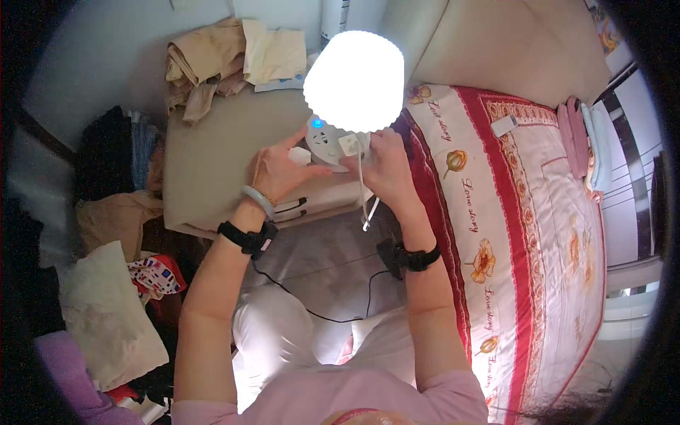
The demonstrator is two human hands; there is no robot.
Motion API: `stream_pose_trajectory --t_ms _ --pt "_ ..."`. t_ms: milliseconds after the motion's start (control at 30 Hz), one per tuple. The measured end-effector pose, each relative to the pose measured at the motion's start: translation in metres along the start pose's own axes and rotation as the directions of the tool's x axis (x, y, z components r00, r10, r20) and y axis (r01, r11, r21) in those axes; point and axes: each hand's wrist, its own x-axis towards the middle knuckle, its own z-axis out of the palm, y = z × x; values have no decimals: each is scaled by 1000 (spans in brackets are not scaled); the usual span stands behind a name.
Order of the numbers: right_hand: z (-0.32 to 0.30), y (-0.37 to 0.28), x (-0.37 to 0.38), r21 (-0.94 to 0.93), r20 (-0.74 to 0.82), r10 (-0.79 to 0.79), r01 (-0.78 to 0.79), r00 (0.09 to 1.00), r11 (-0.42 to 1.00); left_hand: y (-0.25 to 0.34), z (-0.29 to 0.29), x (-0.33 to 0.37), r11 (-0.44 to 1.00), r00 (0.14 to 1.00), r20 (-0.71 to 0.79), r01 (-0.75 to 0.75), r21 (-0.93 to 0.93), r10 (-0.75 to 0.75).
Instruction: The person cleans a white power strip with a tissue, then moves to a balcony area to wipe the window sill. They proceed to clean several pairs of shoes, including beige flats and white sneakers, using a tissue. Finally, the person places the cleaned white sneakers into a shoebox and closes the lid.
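Worktop (219, 145) at 10 o'clock. Lit lamp (358, 81) on it, 12 o'clock; socketed base (323, 150) toward me. My left hand (278, 170), base's 8 o'clock: fingers spread at the rim. My right hand (389, 170), 4 o'clock: fingers bent near the white plug (348, 144); grip: cannot tell. Judgement: brace base left-handed; handle plug by its body, sparing the cable (362, 177).

Pink short-sleeved top (312, 398), black wristbands (243, 239), pale bangle (259, 202)

We see a white lampshade (358, 81), a white base (324, 150) with a blue light (316, 123), and a beige cabinet (212, 149). On the right we find a white bedspread (552, 198) with red bands (429, 177) and orange flowers (484, 261); near left, a cream pillow (110, 319) and purple cloth (74, 368).
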Motion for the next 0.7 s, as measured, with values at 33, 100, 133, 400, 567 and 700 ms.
stream_pose_trajectory --t_ms 33,100,133,400,567,700 --pt "0 0 2 -17 16 -5 6 1000 1000 2 -1 0 1000 1000 0 -4 -15 4" --pt "1 1 3 -48 48 -14 17 999 999 4 -2 -1 999 1000 1 15 -30 -15" --pt "1 0 4 -62 76 10 -5 997 998 4 -2 -1 999 999 3 38 -29 -38" --pt "-14 5 -34 101 90 208 -216 974 971 11 -6 1 989 986 70 147 25 -148" --pt "-25 -3 -62 299 163 231 -271 959 915 1 -2 -2 990 991 32 124 72 -127" --pt "-7 -7 -67 81 74 -108 102 991 992 0 1 -2 999 999 4 43 -4 -43"
